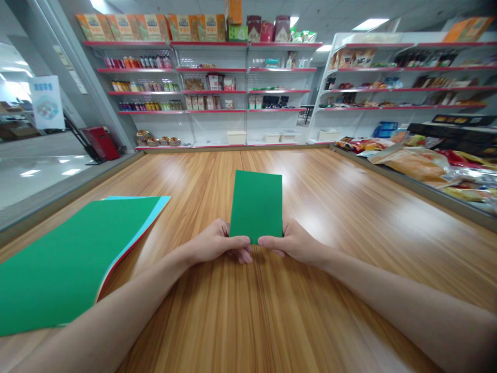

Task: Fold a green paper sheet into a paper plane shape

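Note:
A small green sheet of paper (pixel 257 204), folded to a narrow rectangle, lies on the wooden table (pixel 330 207) in front of me. My left hand (pixel 217 243) pinches its near left corner, thumb on top. My right hand (pixel 289 242) pinches the near right corner the same way. Both hands rest on the table at the sheet's near edge, fingertips almost meeting.
A stack of large coloured sheets (pixel 70 259), green on top with blue and red edges showing, lies at the left. Packaged snacks (pixel 423 160) line the table's right edge. Store shelves (pixel 209 88) with goods stand behind. A red box (pixel 101 142) sits on the floor at left.

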Tool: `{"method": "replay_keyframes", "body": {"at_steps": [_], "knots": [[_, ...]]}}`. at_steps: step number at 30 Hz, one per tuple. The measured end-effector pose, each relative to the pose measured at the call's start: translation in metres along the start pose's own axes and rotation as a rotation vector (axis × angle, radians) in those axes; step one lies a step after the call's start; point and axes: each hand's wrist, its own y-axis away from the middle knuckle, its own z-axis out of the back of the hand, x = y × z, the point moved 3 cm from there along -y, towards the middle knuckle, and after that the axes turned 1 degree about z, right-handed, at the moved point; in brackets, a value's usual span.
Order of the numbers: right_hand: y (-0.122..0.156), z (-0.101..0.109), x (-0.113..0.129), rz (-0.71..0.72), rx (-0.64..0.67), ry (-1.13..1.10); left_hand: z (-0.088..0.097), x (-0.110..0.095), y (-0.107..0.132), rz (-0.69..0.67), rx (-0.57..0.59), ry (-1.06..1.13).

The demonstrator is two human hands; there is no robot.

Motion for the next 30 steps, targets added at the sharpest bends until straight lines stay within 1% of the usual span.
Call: {"method": "replay_keyframes", "body": {"at_steps": [2,5,6,10,12,16,20,22,25,28,30], "knots": [[-0.001,-0.003,0.002,0.013,0.03,-0.017,-0.002,-0.001,-0.002,-0.03,-0.004,-0.009],[-0.003,-0.007,0.006,0.058,0.127,-0.047,-0.005,0.0,-0.004,-0.066,-0.009,-0.027],[-0.003,-0.008,0.006,0.069,0.14,-0.049,-0.006,0.001,-0.004,-0.066,-0.006,-0.03],[-0.003,-0.005,0.002,0.072,0.122,-0.023,-0.007,0.005,-0.003,-0.034,-0.007,-0.014],[-0.003,-0.003,0.001,0.067,0.127,-0.026,-0.006,0.005,-0.002,-0.012,0.017,-0.003],[-0.001,-0.002,0.003,0.041,0.171,-0.048,-0.002,0.004,0.001,0.024,0.102,-0.021],[0.002,0.0,0.002,-0.037,0.237,-0.025,0.005,0.004,0.004,0.041,0.11,-0.048],[0.003,0.002,0.002,-0.063,0.265,-0.032,0.007,0.004,0.005,0.036,0.074,-0.087],[0.004,0.004,0.003,-0.095,0.311,-0.046,0.01,0.005,0.006,0.003,-0.027,-0.087],[0.005,0.003,0.007,-0.127,0.365,-0.056,0.017,0.006,0.007,-0.064,-0.182,-0.02],[0.007,0.002,0.01,-0.141,0.403,-0.068,0.025,0.007,0.007,-0.139,-0.329,-0.025]]}}
